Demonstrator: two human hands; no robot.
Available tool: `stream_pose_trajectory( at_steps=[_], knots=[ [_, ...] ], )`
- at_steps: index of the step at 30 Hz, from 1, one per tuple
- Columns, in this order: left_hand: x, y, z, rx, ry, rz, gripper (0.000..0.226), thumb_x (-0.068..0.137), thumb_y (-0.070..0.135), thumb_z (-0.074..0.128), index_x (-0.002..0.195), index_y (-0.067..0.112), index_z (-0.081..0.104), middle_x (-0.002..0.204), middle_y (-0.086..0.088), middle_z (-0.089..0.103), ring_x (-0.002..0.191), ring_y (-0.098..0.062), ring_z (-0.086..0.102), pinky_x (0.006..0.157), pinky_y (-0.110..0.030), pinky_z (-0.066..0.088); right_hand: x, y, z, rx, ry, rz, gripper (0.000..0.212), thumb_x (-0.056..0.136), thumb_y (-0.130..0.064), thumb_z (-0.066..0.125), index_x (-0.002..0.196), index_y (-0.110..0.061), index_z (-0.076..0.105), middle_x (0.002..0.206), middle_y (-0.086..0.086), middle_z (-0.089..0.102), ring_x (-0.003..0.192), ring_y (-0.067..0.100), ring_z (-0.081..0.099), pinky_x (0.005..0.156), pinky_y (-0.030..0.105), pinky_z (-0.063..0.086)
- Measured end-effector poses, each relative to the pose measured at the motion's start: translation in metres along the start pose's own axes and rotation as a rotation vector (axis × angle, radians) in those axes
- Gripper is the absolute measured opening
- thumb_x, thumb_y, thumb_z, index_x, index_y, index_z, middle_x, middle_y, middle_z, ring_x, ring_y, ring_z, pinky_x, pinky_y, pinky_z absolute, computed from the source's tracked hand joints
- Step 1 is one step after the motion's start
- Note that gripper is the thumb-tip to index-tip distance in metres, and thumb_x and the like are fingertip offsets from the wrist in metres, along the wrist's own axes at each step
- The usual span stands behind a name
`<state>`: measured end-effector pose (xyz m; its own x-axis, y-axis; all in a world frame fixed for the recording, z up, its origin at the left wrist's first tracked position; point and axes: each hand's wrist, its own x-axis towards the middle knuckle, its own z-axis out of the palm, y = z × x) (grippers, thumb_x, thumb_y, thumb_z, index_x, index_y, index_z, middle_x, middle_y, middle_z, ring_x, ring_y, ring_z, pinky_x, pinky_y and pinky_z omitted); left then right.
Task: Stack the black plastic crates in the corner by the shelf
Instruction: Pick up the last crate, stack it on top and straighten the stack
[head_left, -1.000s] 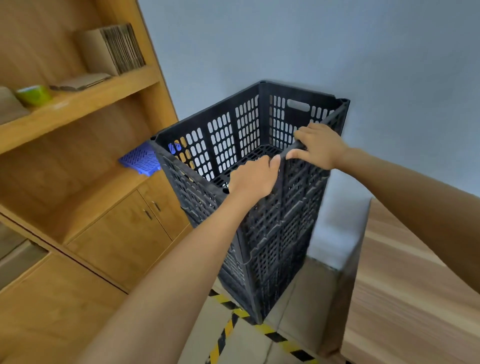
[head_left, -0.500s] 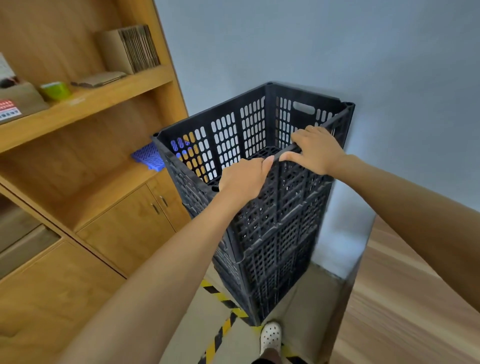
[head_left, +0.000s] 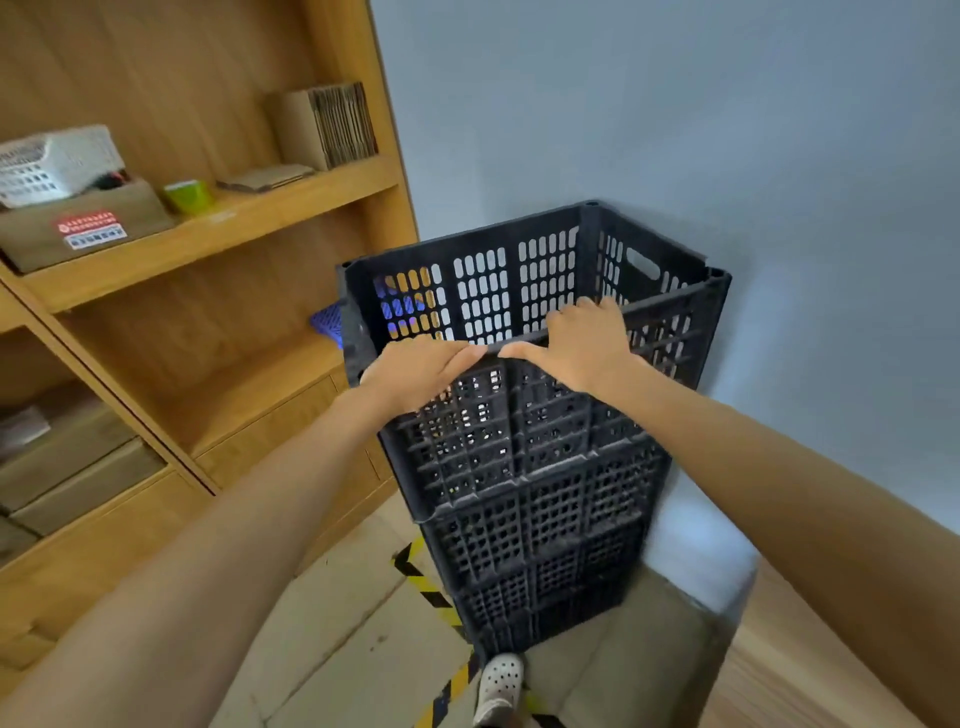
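A: Where's the stack?

B: Black crates (head_left: 524, 499), centre frame, in the corner btwn the wooden shelf (head_left: 218, 218) and grey wall. Perforated sides, nested, top crate (head_left: 540, 291) open w/ handle slot.

A: Anything inside?

B: Top one looks empty; lower ones hidden. On the shelf, upper left: white basket (head_left: 52, 161) on a cardboard box (head_left: 83, 223), contents unclear.

A: Hands?

B: My left hand (head_left: 415, 371) and right hand (head_left: 582, 345) sit side by side on the near rim, fingers curled over it, gripping.
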<state>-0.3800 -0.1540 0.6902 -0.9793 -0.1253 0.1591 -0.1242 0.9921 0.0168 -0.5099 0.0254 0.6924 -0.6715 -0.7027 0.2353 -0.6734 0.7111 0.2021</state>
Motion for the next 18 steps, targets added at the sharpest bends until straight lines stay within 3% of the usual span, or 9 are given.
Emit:
stream_pose_trajectory(
  at_steps=[3,5,7,9,12,14,16,18],
  knots=[
    [-0.002,-0.036,-0.003,0.024,-0.034,-0.029,0.068,0.095,0.065,0.010,0.133,0.035,0.058,0.066,0.004,0.063,0.073,-0.018,0.063,0.073,-0.039,0.049,0.014,-0.032,-0.013,-0.042,-0.090,-0.009,0.108,0.063,-0.095,0.002,0.078,-0.011,0.069,0.094,0.008,0.070,0.104,0.028,0.061,0.100,0.046,0.036],
    [-0.002,-0.056,-0.003,0.047,-0.032,-0.040,0.070,0.094,0.066,0.009,0.129,0.034,0.061,0.064,-0.001,0.064,0.065,-0.016,0.059,0.067,-0.036,0.045,0.022,-0.049,-0.016,-0.047,-0.126,-0.024,0.102,0.066,-0.093,0.005,0.073,-0.011,0.066,0.097,0.009,0.069,0.106,0.028,0.060,0.100,0.045,0.036],
    [-0.001,-0.069,-0.004,0.063,-0.019,-0.020,0.073,0.093,0.066,0.007,0.130,0.034,0.061,0.062,-0.004,0.063,0.062,-0.017,0.060,0.062,-0.034,0.041,0.028,-0.054,-0.016,0.013,-0.144,-0.071,0.096,0.066,-0.093,0.006,0.063,-0.012,0.059,0.076,0.007,0.063,0.086,0.025,0.063,0.087,0.040,0.044],
    [-0.002,-0.074,-0.005,0.065,-0.001,0.009,0.076,0.092,0.066,0.006,0.128,0.031,0.063,0.063,-0.004,0.064,0.064,-0.019,0.062,0.062,-0.034,0.044,0.035,-0.045,-0.015,0.145,-0.207,-0.163,0.097,0.066,-0.092,0.004,0.068,-0.013,0.060,0.062,0.001,0.056,0.066,0.020,0.062,0.072,0.033,0.050],
    [-0.004,-0.074,-0.008,0.048,-0.024,0.011,0.068,0.097,0.062,0.013,0.125,0.028,0.065,0.056,0.003,0.055,0.062,-0.018,0.057,0.073,-0.041,0.052,0.043,-0.018,-0.014,0.173,-0.281,-0.250,0.097,0.071,-0.090,0.005,0.091,-0.015,0.064,0.073,0.000,0.065,0.070,0.017,0.066,0.075,0.034,0.054],
    [-0.005,-0.075,-0.009,0.036,-0.026,0.020,0.066,0.096,0.065,0.010,0.106,0.032,0.066,0.050,0.006,0.045,0.057,-0.018,0.054,0.072,-0.041,0.053,0.041,-0.007,-0.013,0.162,-0.279,-0.214,0.097,0.069,-0.092,0.007,0.097,-0.018,0.064,0.075,-0.001,0.066,0.073,0.016,0.065,0.076,0.036,0.053],
    [-0.007,-0.077,-0.007,0.072,0.009,0.036,0.064,0.089,0.071,0.000,0.087,0.032,0.051,0.047,0.004,0.038,0.052,-0.017,0.053,0.059,-0.034,0.049,0.035,-0.008,-0.012,0.142,-0.211,-0.170,0.094,0.068,-0.092,0.007,0.087,-0.021,0.065,0.066,-0.002,0.064,0.064,0.013,0.061,0.073,0.035,0.052],
    [-0.009,-0.078,-0.006,0.094,0.041,0.039,0.065,0.088,0.071,-0.001,0.081,0.028,0.047,0.048,0.002,0.039,0.050,-0.016,0.052,0.050,-0.028,0.038,0.028,-0.015,-0.009,0.071,-0.104,-0.133,0.087,0.072,-0.088,0.009,0.077,-0.020,0.063,0.061,-0.004,0.055,0.059,0.013,0.053,0.068,0.032,0.047]
  ],
)
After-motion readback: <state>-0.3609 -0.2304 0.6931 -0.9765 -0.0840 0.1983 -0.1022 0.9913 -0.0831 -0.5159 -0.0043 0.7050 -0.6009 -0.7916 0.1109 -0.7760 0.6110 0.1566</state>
